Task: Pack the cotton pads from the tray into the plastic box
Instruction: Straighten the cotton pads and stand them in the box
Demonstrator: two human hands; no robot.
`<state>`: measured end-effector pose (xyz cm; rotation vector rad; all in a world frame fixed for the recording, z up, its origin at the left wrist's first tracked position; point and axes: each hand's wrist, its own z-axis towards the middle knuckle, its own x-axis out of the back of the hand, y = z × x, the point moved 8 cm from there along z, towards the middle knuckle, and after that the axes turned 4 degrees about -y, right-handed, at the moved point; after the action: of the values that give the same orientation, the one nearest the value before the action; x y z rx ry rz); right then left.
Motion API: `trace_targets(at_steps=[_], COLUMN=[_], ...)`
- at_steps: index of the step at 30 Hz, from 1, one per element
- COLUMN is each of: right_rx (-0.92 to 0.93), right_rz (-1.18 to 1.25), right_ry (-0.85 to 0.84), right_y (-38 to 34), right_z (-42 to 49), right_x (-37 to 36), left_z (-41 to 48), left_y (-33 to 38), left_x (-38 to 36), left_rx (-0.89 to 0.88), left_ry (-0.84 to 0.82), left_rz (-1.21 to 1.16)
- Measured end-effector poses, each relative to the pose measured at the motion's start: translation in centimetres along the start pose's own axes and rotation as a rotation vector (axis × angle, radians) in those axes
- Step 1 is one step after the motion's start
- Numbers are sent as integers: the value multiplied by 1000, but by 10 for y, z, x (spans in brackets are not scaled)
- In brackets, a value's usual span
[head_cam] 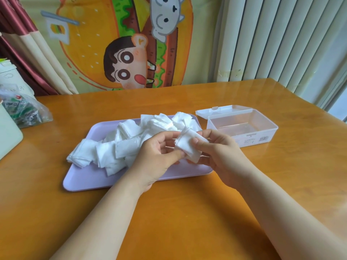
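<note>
**Above the tray's near right corner, one small stack held in both hands**

Between the two hands sits a small stack of cotton pads (pixel 187 145). The left hand (pixel 159 147) pinches its lower edge with thumb and fingers, and the right hand (pixel 216 152) clamps its right side, thumb on the top face. Left of and behind the grip, the remaining cotton pads (pixel 127 139) lie in a loose heap on the lilac tray (pixel 90 177). To the right of the grip and a little beyond it stands the clear plastic box (pixel 262 132), its lid (pixel 221 110) folded back.

The stack's edges look uneven. If the pinch loosens on the way to the box, the thin sheets may fan out or drop onto the wooden table (pixel 169 212). A skewed stack would likely sit crooked inside and waste room.

The fingers behind the stack are hidden, and the pads in it cannot be counted. The box looks empty, though its transparent walls and the glare make that uncertain.
</note>
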<state>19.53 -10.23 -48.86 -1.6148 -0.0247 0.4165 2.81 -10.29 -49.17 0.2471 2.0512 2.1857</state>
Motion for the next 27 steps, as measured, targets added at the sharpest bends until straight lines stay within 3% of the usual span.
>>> trace_targets(at_steps=[3, 5, 10, 13, 16, 18, 23, 27], right_rx=[-32, 10, 232, 153, 50, 43, 69, 74], right_rz=[34, 17, -301, -344, -186, -220, -386, -388], right_ry=[22, 127, 416, 311, 103, 28, 0, -24], right_y=[1, -5, -25, -17, -6, -5, -12, -15], right_z=[-1, -1, -6, -2, 1, 2, 1, 0], right_x=[0, 10, 38, 26, 7, 3, 3, 1], left_z=[1, 0, 2, 1, -1, -1, -2, -3], left_y=[-2, -2, -2, 4, 3, 0, 6, 9], left_x=[3, 3, 9, 6, 3, 5, 3, 7], left_rx=[8, 13, 23, 3, -5, 6, -28, -56], left_ry=[8, 8, 10, -30, 10, 44, 43, 137], left_rz=[-25, -36, -138, -213, 37, 112, 225, 227])
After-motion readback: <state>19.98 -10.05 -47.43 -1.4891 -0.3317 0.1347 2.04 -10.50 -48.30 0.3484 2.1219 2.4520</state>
